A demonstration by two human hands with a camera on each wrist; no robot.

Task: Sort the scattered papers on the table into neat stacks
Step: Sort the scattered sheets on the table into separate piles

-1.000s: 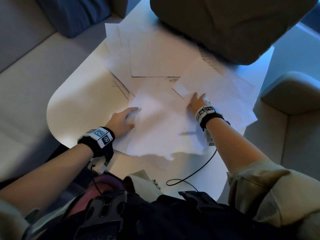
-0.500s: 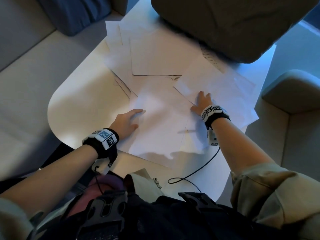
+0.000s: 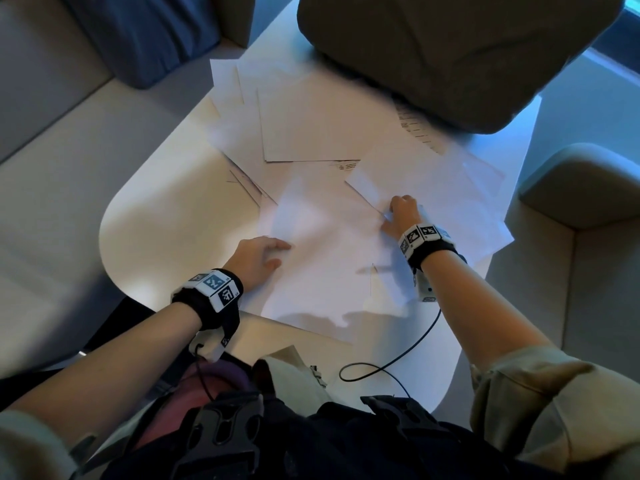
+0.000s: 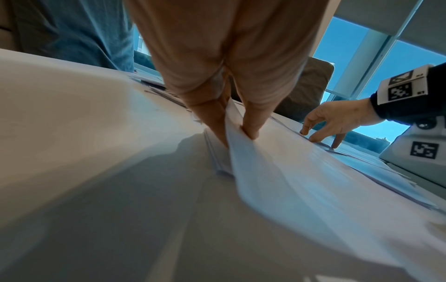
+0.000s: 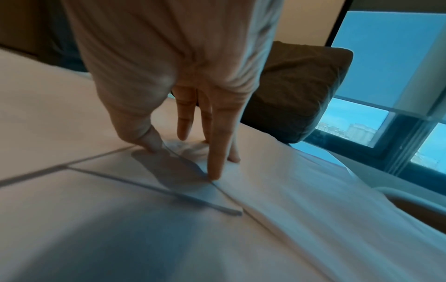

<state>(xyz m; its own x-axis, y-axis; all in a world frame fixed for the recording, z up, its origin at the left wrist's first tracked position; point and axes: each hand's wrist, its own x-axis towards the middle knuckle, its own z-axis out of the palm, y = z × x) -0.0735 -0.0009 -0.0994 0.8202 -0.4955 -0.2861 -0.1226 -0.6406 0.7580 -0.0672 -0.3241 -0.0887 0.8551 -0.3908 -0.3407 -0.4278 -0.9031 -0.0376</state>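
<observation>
White papers lie scattered and overlapping across the white table. The nearest pile is between my hands. My left hand is at its left edge. In the left wrist view the left hand pinches that edge, thumb on top and fingers beneath. My right hand is arched over the edge of an angled sheet on the right. In the right wrist view the right hand holds nothing, with thumb and fingertips pressing down on the paper. More sheets lie farther back.
A dark olive cushion overhangs the far papers. A blue cushion lies on the grey sofa to the left. A beige armchair stands to the right. A black cable loops over the table's near edge.
My right hand's fingers have drawn in from lying spread on the sheet to standing arched on their tips. The left hand stays at the pile's left edge.
</observation>
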